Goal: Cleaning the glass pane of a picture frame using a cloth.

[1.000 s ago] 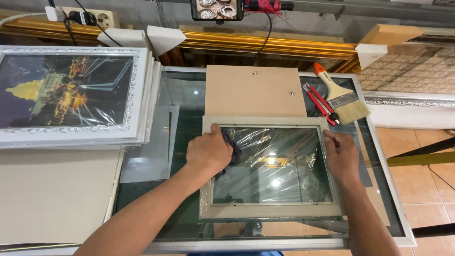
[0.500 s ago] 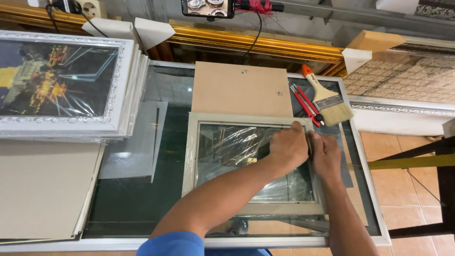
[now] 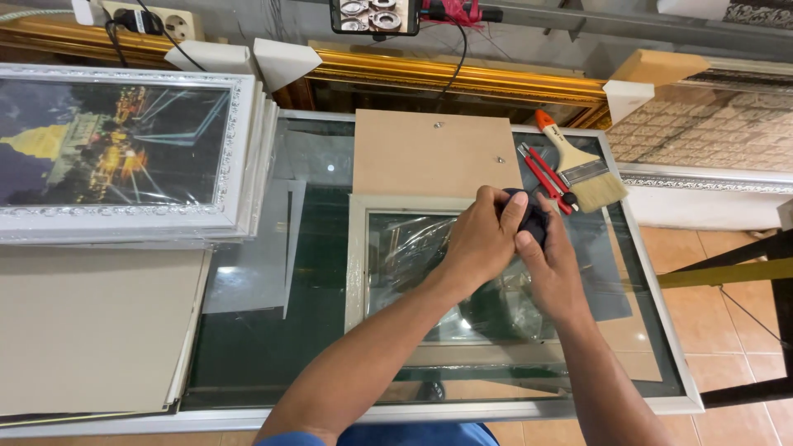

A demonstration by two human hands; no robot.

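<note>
A pale picture frame (image 3: 357, 264) with a glass pane lies on the glass-topped table (image 3: 248, 347). Both hands meet over the frame's upper right part. My left hand (image 3: 483, 239) is closed around a dark cloth (image 3: 533, 221), bunched between the two hands. My right hand (image 3: 553, 268) lies against that cloth from the right and grips it too. Crinkled clear film shows under the glass.
A brown backing board (image 3: 429, 153) lies beyond the frame. A red utility knife (image 3: 545, 175) and a wide paintbrush (image 3: 582, 175) lie at the right. Stacked white framed pictures (image 3: 124, 149) and grey boards (image 3: 91, 330) sit left. A gold moulding (image 3: 462, 78) runs along the back.
My left hand swept with the cloth from the frame's left side to its upper right, meeting my right hand. The view also shifted slightly.
</note>
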